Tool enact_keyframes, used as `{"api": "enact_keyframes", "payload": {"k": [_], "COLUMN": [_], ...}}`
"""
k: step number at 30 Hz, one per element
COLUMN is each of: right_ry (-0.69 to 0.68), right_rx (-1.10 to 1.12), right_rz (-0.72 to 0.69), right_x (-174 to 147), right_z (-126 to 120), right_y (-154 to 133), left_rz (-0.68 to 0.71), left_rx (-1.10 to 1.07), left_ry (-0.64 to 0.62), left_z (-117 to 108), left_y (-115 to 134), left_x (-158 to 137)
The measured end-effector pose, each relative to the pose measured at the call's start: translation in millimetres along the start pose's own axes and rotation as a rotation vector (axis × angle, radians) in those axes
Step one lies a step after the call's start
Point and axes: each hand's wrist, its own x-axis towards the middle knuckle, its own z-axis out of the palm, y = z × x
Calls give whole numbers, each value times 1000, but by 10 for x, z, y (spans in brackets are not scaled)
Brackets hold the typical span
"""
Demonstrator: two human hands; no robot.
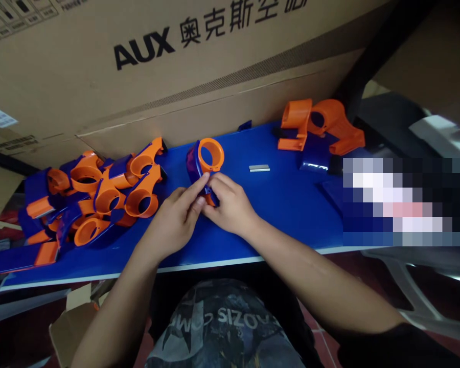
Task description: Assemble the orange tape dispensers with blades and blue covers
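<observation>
An orange and dark blue tape dispenser is held between both hands over the middle of the blue table, its orange ring facing up. My left hand grips its lower end from the left, with index finger and thumb pressed against it. Around the same end from the right, my right hand has its fingers curled. The spot where the fingers meet is partly hidden. To the right of the dispenser, a small silver toothed metal strip lies flat on the table.
Several orange and blue dispensers are heaped at the left. More orange parts and dark blue pieces lie at the far right. Behind the blue tabletop stands a large cardboard box. An open carton sits below, at lower left.
</observation>
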Motion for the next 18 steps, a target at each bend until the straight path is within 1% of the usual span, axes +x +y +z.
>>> {"api": "enact_keyframes", "payload": {"k": [4,8,13,18], "right_ry": [-21,-44,-60,-76], "right_rx": [-45,-72,-97,-108], "right_rz": [23,44,40,51], "right_x": [-1,-16,-33,-25], "right_z": [16,34,44,37], "right_y": [7,13,9,-5], "left_rz": [-12,-42,-82,-66], "left_rx": [16,-13,-47,-30], "left_ry": [-19,-8,-10,-2], "left_z": [-40,-22,-4,-1], "left_y": [-12,10,-21,-20], "left_x": [69,88,83,74]}}
